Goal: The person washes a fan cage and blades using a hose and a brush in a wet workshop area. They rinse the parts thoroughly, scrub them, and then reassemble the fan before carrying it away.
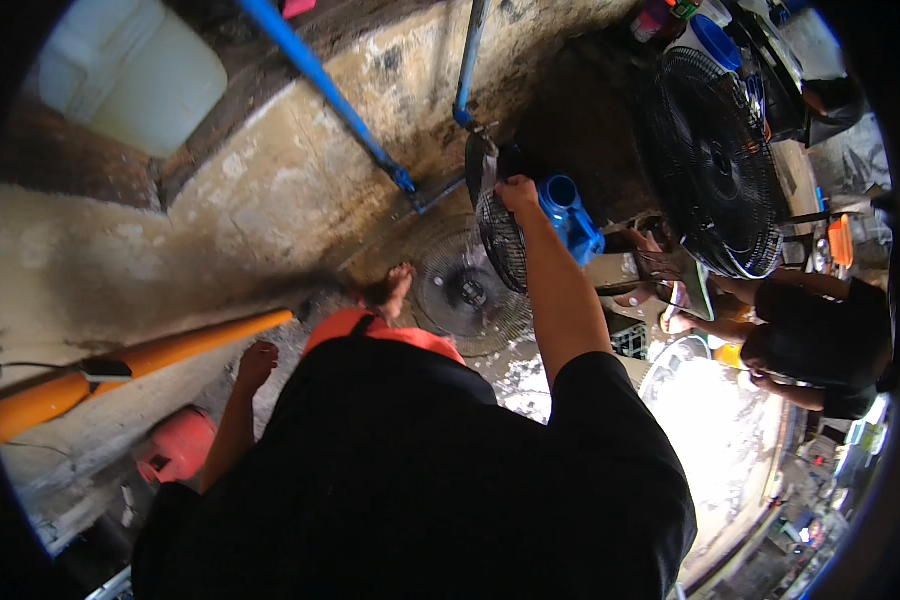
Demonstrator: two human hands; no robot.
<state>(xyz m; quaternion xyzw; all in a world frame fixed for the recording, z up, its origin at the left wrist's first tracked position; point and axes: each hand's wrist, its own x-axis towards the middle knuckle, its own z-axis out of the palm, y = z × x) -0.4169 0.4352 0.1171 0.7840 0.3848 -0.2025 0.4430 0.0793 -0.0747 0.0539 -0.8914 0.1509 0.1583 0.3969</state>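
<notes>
Evidently gripping a fan cover [500,240] near its rim with curled right hand [515,193]; held on edge just below the tap [482,129], probably to catch and shed water. Round, black, finely ribbed, close to a second cover [448,300] lying flat. Nothing evident in the left hand [260,362]; too dim to tell how far curled.

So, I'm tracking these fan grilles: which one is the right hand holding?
The tilted grille just left of the blue jug, its edge in the right hand; the floor grille lies flat, and the large black grille is farther right.
</notes>
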